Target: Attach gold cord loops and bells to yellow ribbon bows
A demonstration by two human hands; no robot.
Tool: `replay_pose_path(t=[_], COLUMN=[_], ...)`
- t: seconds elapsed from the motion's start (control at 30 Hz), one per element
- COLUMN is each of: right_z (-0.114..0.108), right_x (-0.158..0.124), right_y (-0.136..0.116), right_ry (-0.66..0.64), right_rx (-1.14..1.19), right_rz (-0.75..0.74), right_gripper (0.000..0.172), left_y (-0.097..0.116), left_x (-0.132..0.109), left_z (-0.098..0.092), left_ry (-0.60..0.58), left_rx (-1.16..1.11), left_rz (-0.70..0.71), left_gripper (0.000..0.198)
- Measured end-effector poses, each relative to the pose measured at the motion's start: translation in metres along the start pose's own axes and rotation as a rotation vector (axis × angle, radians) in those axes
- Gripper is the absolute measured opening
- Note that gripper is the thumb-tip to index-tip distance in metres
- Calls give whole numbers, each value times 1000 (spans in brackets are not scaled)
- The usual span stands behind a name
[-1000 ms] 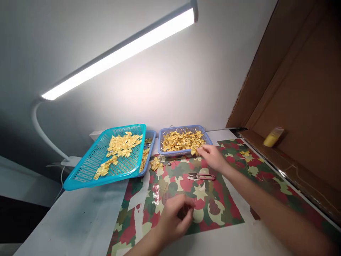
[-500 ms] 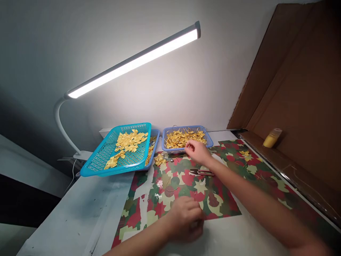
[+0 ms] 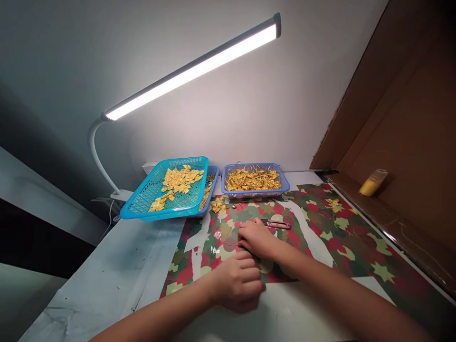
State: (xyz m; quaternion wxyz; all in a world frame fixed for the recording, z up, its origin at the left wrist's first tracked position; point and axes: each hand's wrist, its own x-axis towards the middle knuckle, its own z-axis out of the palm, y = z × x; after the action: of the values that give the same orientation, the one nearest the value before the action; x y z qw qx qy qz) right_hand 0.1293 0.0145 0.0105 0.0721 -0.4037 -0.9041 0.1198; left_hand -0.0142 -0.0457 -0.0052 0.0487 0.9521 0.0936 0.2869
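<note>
My left hand is curled into a fist low in the middle, and whatever its fingers hold is hidden. Just beyond it, my right hand is over the camouflage-patterned sheet with its fingers bent together; I cannot make out anything in them. A thin, pale curved strand lies by its fingertips. Right behind that hand are thread snips with a reddish handle, their blades partly covered. A yellow ribbon bow rests on the sheet, beside a small shiny round piece.
A turquoise basket of yellow bows is stacked on a blue one at left. Another blue basket, full of golden bows, stands by the wall. A lit lamp hangs above. Cardboard and a yellow-filled container are at right.
My right hand has drawn back from the front of the blue basket toward my left hand. The left remains closed, low in the middle. The view has shifted slightly.
</note>
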Motion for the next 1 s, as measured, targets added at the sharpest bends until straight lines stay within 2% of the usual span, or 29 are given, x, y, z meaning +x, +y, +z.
replay_pose_path(t=[0.07,0.13,0.2,0.23,0.33,0.43,0.5,0.6,0.73,0.83,1.0], right_z=[5,7,5,3,-3,-6,-7,-11,-16,-13,-2], right_x=[-6,-13,-21,-24,-32,-36,-38,-41,-45,-47,-45], right_y=[-1,0,3,6,13,19,21,24,29,32,35], right_ry=[21,43,66,78,116,159,188,249,393,489,500], right_rx=[-24,-29,-13,1,51,101,135,202,349,476,479], right_rz=[1,-7,-14,-17,-23,-12,-1,17,31,18,-23], right_gripper=[13,14,15,16,17,17,17,15,5,10,3], left_y=[-11,-22,-30,-33,-38,-41,-45,-50,-52,-50,-46], left_x=[-11,-19,-22,-22,-15,-4,2,8,12,12,13], left_z=[-13,-26,-35,-38,-38,-30,-24,-17,-14,-12,-11], left_ry=[28,89,86,57,-92,-178,-175,-136,-76,-51,-45], left_rx=[44,101,97,82,11,-80,-134,-172,-206,-250,-352], left_rz=[-106,-336,-533,-582,-573,-528,-534,-581,-662,-695,-711], left_gripper=[11,11,12,18,30,21,17,32,39,39,37])
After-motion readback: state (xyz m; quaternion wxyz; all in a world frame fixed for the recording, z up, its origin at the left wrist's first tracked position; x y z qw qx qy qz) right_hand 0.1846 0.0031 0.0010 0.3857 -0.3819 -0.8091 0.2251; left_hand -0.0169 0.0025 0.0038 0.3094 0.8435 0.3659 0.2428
